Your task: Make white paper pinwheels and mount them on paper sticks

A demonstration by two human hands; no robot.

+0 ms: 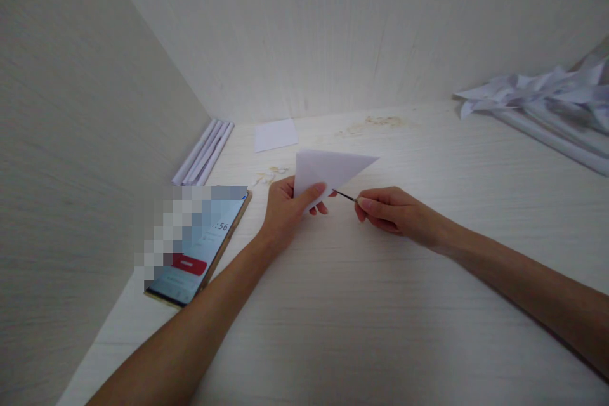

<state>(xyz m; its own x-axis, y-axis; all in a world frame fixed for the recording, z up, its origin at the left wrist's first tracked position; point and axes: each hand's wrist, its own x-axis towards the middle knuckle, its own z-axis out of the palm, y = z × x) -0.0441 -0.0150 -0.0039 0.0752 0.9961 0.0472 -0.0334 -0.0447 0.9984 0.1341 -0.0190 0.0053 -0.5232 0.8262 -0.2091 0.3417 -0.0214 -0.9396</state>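
Note:
My left hand (290, 209) pinches the lower corner of a white paper folded into a triangle (328, 168), held just above the pale wooden table (361, 304). The triangle's long point reaches to the right. My right hand (387, 209) is closed on a thin dark needle-like tool (345, 196), whose tip points left and touches the paper's lower edge beside my left fingers.
A phone (200, 247) with a lit timer screen lies at the left. Several rolled white paper tubes (204, 152) rest against the left wall. A small white paper square (276, 134) lies near the back wall. Folded paper shapes on long tubes (547, 101) pile at the right.

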